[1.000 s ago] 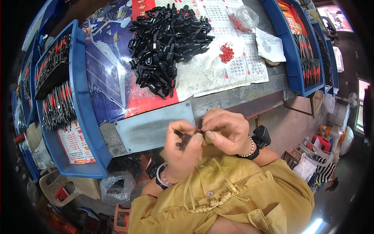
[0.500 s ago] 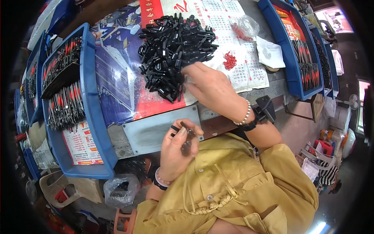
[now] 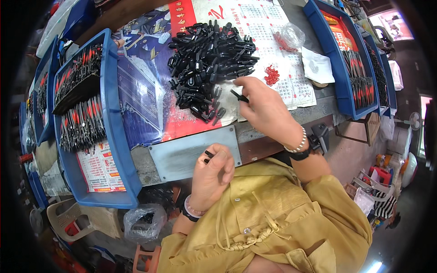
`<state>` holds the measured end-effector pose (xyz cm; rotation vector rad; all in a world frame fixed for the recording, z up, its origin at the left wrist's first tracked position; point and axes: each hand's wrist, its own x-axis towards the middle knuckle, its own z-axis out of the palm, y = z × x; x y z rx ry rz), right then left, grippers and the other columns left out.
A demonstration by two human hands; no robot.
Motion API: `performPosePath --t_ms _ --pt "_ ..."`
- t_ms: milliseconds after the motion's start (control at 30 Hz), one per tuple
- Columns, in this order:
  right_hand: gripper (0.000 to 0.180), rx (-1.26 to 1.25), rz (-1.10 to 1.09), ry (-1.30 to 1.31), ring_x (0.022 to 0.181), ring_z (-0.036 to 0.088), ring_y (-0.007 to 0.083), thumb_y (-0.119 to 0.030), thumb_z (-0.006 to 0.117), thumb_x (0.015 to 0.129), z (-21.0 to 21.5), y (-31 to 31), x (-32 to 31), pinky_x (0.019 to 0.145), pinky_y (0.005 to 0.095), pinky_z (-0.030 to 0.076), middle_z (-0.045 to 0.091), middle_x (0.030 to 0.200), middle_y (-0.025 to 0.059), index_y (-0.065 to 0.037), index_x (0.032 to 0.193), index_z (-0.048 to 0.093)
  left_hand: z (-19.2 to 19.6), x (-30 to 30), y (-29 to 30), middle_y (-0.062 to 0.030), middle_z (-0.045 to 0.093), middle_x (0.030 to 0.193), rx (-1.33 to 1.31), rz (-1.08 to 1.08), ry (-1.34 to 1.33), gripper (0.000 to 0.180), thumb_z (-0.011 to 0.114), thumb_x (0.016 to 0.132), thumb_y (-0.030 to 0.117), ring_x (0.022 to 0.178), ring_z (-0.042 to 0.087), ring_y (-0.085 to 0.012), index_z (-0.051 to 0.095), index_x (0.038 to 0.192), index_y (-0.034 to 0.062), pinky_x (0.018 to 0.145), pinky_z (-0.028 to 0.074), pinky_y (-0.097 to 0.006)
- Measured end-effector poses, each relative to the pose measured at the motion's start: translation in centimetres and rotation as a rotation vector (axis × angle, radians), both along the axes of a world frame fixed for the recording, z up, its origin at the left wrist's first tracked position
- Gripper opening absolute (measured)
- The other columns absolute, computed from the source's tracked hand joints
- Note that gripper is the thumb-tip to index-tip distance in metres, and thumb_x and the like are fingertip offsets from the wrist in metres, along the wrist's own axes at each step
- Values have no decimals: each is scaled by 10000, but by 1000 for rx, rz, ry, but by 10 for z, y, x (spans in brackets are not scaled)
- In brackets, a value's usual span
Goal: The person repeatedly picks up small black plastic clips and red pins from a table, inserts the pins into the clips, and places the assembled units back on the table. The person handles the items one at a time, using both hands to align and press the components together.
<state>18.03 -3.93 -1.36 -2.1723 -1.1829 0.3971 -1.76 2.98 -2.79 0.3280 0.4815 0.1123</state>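
Note:
A heap of small black plastic parts (image 3: 207,63), some with slots or loops, lies on the printed sheets in front of me. Just right of the heap's near edge, my right hand (image 3: 263,101) pinches one small black plastic part (image 3: 239,95) between thumb and fingers. My left hand (image 3: 213,170) is curled closed over the near edge of a grey metal plate (image 3: 193,152). The dark ends of small black plastic parts (image 3: 209,154) stick out between its thumb and fingers; the rest of them is hidden in the palm.
Small red rings (image 3: 271,75) lie right of the heap, near a clear plastic bag (image 3: 291,36) and white paper (image 3: 317,66). Blue trays (image 3: 116,113) of black-and-red pieces stand at left, with another blue tray (image 3: 342,86) at right. Below hangs a clear bag (image 3: 144,223).
My right hand has drawn back from the heap to the right with a black plastic part in its fingers. The left hand's fingers have curled in more.

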Motion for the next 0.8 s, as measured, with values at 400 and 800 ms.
performPosePath --t_ms 400,800 --pt "175 482 188 744 893 589 171 30 605 824 13 -61 -36 755 304 497 577 1004 129 47 998 596 9 22 -18 -49 614 806 212 -48 101 296 564 970 241 572 530 -86 580 1129 -8 503 400 -202" --pt "128 506 135 887 897 575 189 -28 659 822 1 -82 -29 805 312 469 608 957 87 6 940 625 11 30 -20 -129 639 898 356 -270 155 252 670 864 120 563 545 -117 568 1042 -27 486 410 -212"
